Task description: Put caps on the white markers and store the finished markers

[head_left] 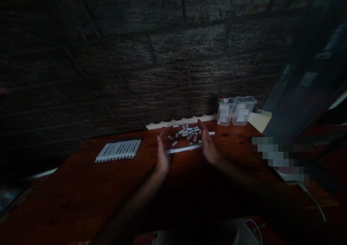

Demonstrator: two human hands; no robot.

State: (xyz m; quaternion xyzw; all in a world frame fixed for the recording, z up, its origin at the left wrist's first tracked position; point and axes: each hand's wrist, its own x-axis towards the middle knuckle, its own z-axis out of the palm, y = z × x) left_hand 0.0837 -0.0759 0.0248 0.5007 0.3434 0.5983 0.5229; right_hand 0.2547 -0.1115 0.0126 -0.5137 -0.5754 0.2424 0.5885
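My left hand [163, 156] and my right hand [208, 148] stand on edge above the wooden table, palms facing each other and fingers stretched out. Between them lies a white marker [184, 149], its ends close to or touching the two palms; I cannot tell whether they press on it. Just beyond it is a loose pile of short white marker caps [185, 133], some with coloured ends. The right hand hides part of this pile. To the left, a neat row of white markers with dark ends [118, 149] lies side by side.
Two clear plastic containers [241, 111] with labels stand at the back right, near a stone-patterned wall [168, 68]. A pale wavy-edged strip [179, 122] runs along the table's back edge. A blurred-out object [279, 158] and a white cable [316, 198] are at the right.
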